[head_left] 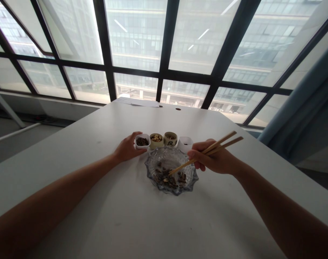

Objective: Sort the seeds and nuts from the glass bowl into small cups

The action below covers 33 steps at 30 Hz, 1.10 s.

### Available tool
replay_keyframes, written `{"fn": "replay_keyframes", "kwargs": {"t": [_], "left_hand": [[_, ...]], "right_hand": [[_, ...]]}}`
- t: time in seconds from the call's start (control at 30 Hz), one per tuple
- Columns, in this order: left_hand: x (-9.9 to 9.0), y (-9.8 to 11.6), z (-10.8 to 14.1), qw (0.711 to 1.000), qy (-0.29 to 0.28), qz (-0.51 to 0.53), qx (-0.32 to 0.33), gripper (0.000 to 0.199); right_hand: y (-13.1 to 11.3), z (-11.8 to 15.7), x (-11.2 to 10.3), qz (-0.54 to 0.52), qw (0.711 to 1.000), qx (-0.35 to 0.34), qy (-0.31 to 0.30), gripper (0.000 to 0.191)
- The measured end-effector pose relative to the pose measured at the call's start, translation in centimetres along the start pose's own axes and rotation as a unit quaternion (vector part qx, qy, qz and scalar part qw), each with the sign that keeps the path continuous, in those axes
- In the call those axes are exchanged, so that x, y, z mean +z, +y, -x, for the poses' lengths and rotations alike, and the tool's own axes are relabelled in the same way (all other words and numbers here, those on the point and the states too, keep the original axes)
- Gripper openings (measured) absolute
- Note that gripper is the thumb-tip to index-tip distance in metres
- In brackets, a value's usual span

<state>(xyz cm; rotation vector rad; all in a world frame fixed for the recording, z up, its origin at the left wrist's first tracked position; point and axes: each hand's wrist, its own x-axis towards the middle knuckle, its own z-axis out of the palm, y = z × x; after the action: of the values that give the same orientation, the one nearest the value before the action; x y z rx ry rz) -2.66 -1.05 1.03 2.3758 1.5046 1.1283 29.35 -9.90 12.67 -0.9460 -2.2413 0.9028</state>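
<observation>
My right hand [211,156] holds a pair of wooden chopsticks [220,142], their tips down among dark pieces [166,180] in a scalloped glass bowl [192,185]. At the left end of a row of small cups, my left hand [129,146] has its thumb and fingers round a white cup [142,146] of dark pieces. Beside that cup stands a cream cup [156,144] with pale nuts, then another cream cup [171,142] with dark lettering and brownish contents. A second white cup [184,145], partly behind the right fingers, shows a few small dark bits.
The white table [120,212] reaches to tall windows with dark frames. Papers [138,103] lie at its far edge near two round holes. A blue-grey curtain [301,104] hangs on the right. A white metal bar [15,132] stands off the table at the left.
</observation>
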Motion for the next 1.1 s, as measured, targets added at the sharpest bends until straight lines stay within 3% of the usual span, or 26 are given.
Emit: {"fn": "replay_keyframes", "kwargs": {"t": [0.4, 0.5, 0.63, 1.1], "left_hand": [[-0.2, 0.4, 0.0, 1.000, -0.002, -0.002, -0.006, 0.071], [-0.2, 0.3, 0.0, 1.000, -0.002, 0.000, -0.004, 0.071], [-0.1, 0.2, 0.0, 1.000, 0.001, 0.001, -0.001, 0.070], [-0.2, 0.2, 0.0, 1.000, 0.001, 0.003, 0.003, 0.072]], "right_hand": [[0.9, -0.3, -0.4, -0.039, 0.994, 0.054, 0.085, 0.056], [1.2, -0.4, -0.7, -0.017, 0.995, 0.041, 0.088, 0.055], [1.0, -0.3, -0.8, 0.002, 0.989, 0.018, 0.147, 0.055], [1.3, -0.3, -0.1, 0.052, 0.997, -0.009, 0.052, 0.047]]}}
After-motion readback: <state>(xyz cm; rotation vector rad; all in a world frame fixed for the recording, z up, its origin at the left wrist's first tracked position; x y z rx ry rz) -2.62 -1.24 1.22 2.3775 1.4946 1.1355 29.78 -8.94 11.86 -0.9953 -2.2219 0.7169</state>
